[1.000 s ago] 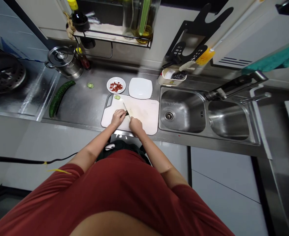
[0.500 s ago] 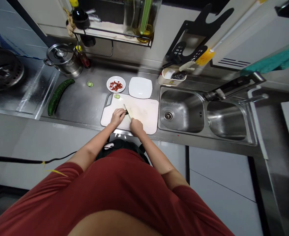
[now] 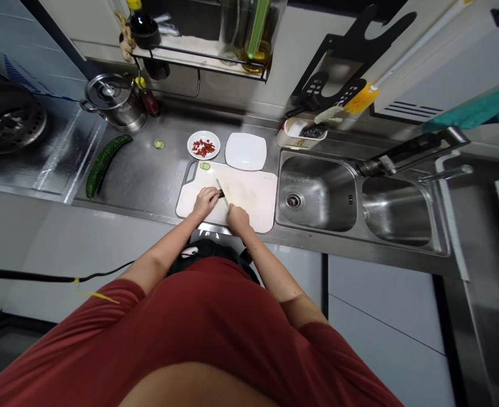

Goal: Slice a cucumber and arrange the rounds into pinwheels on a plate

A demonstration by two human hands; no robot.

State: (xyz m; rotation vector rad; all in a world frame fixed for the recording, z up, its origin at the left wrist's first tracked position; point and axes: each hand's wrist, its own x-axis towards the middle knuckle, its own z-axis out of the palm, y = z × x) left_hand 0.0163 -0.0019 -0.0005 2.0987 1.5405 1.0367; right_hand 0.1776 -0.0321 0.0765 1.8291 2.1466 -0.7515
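On the white cutting board [image 3: 255, 203], my left hand [image 3: 207, 202] presses on a small dark green piece [image 3: 221, 193], mostly hidden by the fingers. My right hand [image 3: 238, 219] is wrapped round the handle of a knife [image 3: 222, 191], whose blade lies against the right end of that piece. Pale green slices [image 3: 205, 166] rest at the board's top left. Behind the board are a round white plate [image 3: 190, 148] with chopped red bits [image 3: 204, 148] and a squarish white plate [image 3: 246, 151] with nothing on it.
A whole cucumber [image 3: 104, 165] and a few slices [image 3: 159, 144] lie on the steel counter at left. A lidded pot [image 3: 120, 107] and sauce bottle [image 3: 148, 102] stand behind. The double sink [image 3: 317, 192] is at right, under a wall shelf and hanging tools.
The whole view has shifted slightly, so the counter things appear a little farther right. Both hands keep their places on the board, with the knife still at the green piece.
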